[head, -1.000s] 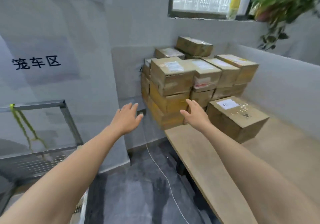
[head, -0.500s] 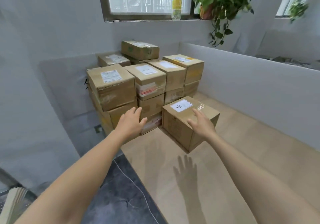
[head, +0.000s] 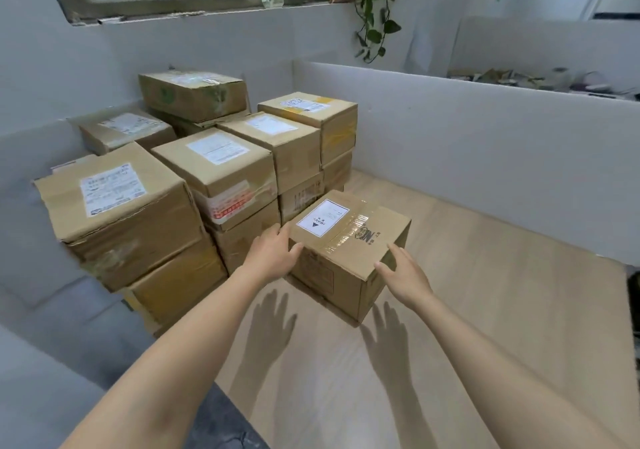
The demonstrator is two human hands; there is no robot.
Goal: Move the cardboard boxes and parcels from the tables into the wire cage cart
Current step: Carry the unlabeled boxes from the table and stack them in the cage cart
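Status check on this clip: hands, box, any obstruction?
Left hand on the single box's near-left corner, right hand at its right side, neither closed. Box on the table, not lifted. Stacked boxes close behind-left; near side clear.

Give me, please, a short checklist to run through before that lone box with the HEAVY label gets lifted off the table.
1. Left hand on the box: ok, it touches the near left corner.
2. Right hand gripping: not ok, fingers open at the right edge.
3. Nothing stacked on the box: ok.
4. Clear of the stacked boxes: ok, a narrow gap shows.
5. Weight: cannot tell; the white label reads HEAVY.
6. Path to the cart: cannot tell, the cart is out of view.
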